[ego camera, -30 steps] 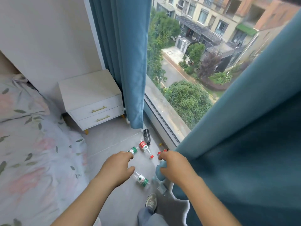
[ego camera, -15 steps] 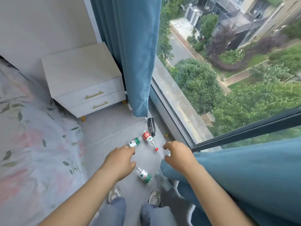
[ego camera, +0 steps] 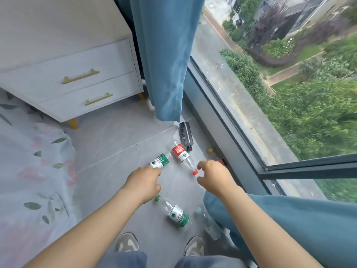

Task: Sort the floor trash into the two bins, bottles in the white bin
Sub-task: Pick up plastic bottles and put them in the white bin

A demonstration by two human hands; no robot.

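**Step in hand:** reaching for the first bottles. Nothing is lifted, and the white bin is out of view.

**Left hand** (ego camera: 143, 180): fingers curled, knuckles against the end of the far green bottle (ego camera: 160, 161). The view does not show whether it grips.

**Right hand** (ego camera: 212, 176): finger and thumb parted in a narrow C just beside the cap of the red bottle (ego camera: 181, 154), holding nothing.

**Bottles:** clear plastic, seemingly empty, lying flat on the floor (ego camera: 108, 144) near its window edge.
- The red and far green bottles nearly touch.
- The near green bottle (ego camera: 176, 212) lies between your hands and shoes (ego camera: 127, 242).
- A clear bottle (ego camera: 205, 219) sits half under the curtain (ego camera: 289, 229).

**Next move, likely:** close on a neck and lift. The light, round bodies may roll or crumple. You must then find the white bin.
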